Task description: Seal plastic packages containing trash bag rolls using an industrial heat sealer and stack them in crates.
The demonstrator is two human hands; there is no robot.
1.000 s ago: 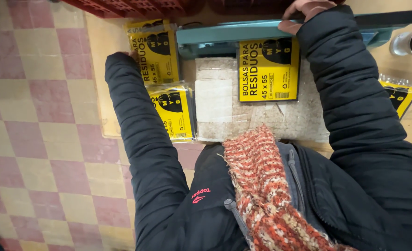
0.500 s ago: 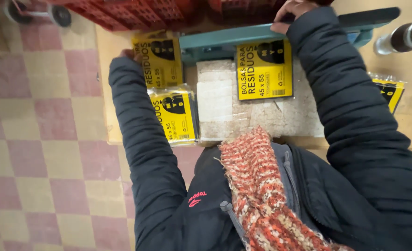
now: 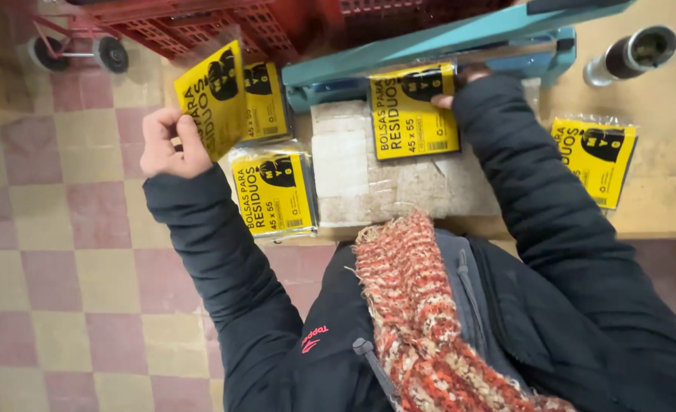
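The left hand (image 3: 166,143) is pinching a yellow packet (image 3: 209,103) by its lower corner, thumb on top and fingers curled under, holding it in the air just off the left edge of the wooden table (image 3: 658,191), over the checkered floor (image 3: 55,259). Two more yellow packets are lying at the table's left edge: a rear packet (image 3: 267,99) partly behind the lifted one, and a front packet (image 3: 274,191) near the front edge. To their right, a pale board (image 3: 368,172) is carrying a fourth packet (image 3: 414,114), whose top edge is sitting under the teal sealer bar (image 3: 445,42). The right hand (image 3: 460,80) is resting on that packet's upper right corner, mostly hidden by the sleeve, so I cannot tell how its fingers are set. Toward the right edge, a fifth packet (image 3: 596,156) is lying alone, with a metal cylinder (image 3: 632,53) behind it. Judging by this, one packet is at the sealer and several are waiting or finished; which are sealed is unclear.
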